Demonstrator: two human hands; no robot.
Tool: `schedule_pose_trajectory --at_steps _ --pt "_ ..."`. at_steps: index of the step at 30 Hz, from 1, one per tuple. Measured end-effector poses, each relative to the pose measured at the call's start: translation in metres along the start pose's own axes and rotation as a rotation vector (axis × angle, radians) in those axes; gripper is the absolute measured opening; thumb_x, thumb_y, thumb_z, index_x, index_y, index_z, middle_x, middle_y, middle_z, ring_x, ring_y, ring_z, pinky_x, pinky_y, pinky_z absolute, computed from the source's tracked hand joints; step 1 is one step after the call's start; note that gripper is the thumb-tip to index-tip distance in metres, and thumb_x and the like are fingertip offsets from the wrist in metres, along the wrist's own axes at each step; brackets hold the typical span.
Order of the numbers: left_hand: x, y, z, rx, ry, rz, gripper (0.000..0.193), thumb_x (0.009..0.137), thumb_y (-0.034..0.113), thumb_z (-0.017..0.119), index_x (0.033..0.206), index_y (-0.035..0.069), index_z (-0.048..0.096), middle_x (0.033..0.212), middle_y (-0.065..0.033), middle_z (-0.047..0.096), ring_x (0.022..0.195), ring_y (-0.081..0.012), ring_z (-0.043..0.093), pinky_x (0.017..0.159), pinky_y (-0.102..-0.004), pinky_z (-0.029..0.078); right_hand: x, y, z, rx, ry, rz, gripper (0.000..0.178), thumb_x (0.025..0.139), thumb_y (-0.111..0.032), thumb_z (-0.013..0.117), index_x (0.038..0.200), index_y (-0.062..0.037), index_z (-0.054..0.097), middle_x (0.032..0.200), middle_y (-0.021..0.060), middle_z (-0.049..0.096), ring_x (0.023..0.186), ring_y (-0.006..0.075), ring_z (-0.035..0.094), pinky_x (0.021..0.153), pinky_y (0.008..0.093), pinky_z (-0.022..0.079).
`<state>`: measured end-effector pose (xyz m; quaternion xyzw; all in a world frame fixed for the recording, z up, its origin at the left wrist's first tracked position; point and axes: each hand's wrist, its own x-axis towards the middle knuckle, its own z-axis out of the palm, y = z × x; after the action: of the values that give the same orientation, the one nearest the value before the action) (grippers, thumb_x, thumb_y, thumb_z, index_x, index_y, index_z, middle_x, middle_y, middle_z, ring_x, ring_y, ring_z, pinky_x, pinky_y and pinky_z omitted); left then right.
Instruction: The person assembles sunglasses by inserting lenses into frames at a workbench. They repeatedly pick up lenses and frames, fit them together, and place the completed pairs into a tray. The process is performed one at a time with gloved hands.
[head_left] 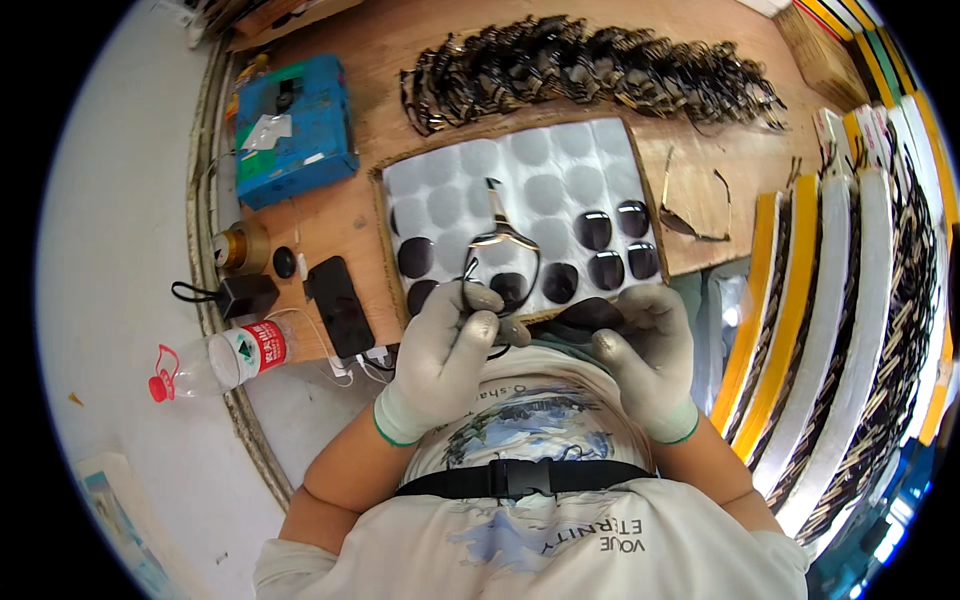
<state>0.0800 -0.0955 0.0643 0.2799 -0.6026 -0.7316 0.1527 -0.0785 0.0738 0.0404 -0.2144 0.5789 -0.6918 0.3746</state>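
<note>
Both my hands wear pale gloves with green cuffs. My left hand (pixel 440 350) is closed around the lower part of a black and gold glasses frame (pixel 503 236), which stands up over the lens tray with one rim showing. Between the thumb and fingers of my right hand (pixel 650 350) is a dark tinted lens (pixel 588 316), close to the tray's near edge. The cardboard-edged tray (pixel 378 215) holds a whitish sheet with round grey spots. Several dark lenses (pixel 593 230) lie in its nearer rows. The glasses frame and left fingers partly cover some of them.
A long heap of glasses frames (pixel 560 70) lies along the table's back. One pair of glasses (pixel 695 225) sits right of the tray. Racked white and yellow trays (pixel 800 290) crowd the right. Leftward are a blue box (pixel 295 130), phone (pixel 340 306), tape roll (pixel 248 247) and bottle (pixel 225 360).
</note>
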Motion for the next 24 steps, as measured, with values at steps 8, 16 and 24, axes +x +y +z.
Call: schedule_pose_trajectory --at_steps 8,16,24 --pt "0.007 0.011 0.02 0.301 -0.273 0.002 0.032 0.105 0.02 0.044 0.122 -0.007 0.054 0.09 -0.0147 0.074 0.082 -0.0187 0.07 0.075 -0.0321 0.054 0.008 -0.022 0.016 -0.132 -0.003 0.03 0.032 0.091 0.001 0.068 0.122 0.004 0.06 0.105 0.009 0.068 0.091 0.0109 0.065 0.081 0.0264 0.054" --pt "-0.004 0.012 0.003 -0.095 -0.335 -0.261 0.037 0.099 0.018 0.05 0.126 -0.008 0.053 0.114 -0.0168 0.066 0.088 -0.0208 0.07 0.079 -0.033 0.057 0.02 -0.025 0.008 0.177 -0.236 0.345 0.025 0.099 -0.016 0.063 0.111 0.0058 0.063 0.093 0.0068 0.066 0.079 0.0102 0.061 0.072 0.0259 0.051" --pt "-0.006 0.015 -0.007 -0.165 -0.32 -0.294 0.043 0.099 0.021 0.055 0.129 -0.01 0.052 0.109 -0.0141 0.067 0.084 -0.021 0.071 0.075 -0.0328 0.058 0.022 -0.027 0.013 0.26 -0.284 0.453 0.029 0.101 -0.022 0.063 0.101 0.0068 0.067 0.087 0.0055 0.067 0.079 0.0099 0.059 0.07 0.0258 0.048"
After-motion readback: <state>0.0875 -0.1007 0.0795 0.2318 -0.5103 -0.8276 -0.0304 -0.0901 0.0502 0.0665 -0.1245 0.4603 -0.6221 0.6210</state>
